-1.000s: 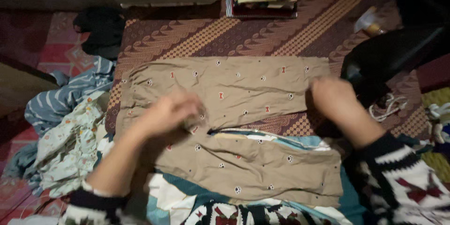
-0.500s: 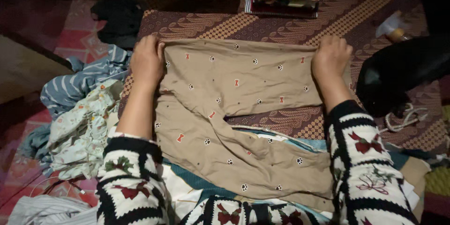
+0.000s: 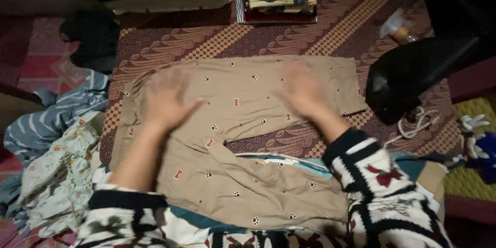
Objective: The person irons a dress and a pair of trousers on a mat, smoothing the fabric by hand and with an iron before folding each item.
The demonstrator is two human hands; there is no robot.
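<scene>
Tan cotton trousers printed with small paw and bow marks (image 3: 243, 139) lay spread on the brown patterned rug (image 3: 336, 26), one leg across the top. Half a second earlier both hands pinched the upper edge; now they had let go. Left hand (image 3: 165, 101) and right hand (image 3: 302, 90) pressed flat and open on the cloth, blurred in smoothing.

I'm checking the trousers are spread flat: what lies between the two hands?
In the head view, only tan printed trousers lie between the left hand and the right hand. Both palms rest flat on that cloth; nothing else sits on the stretch.
</scene>
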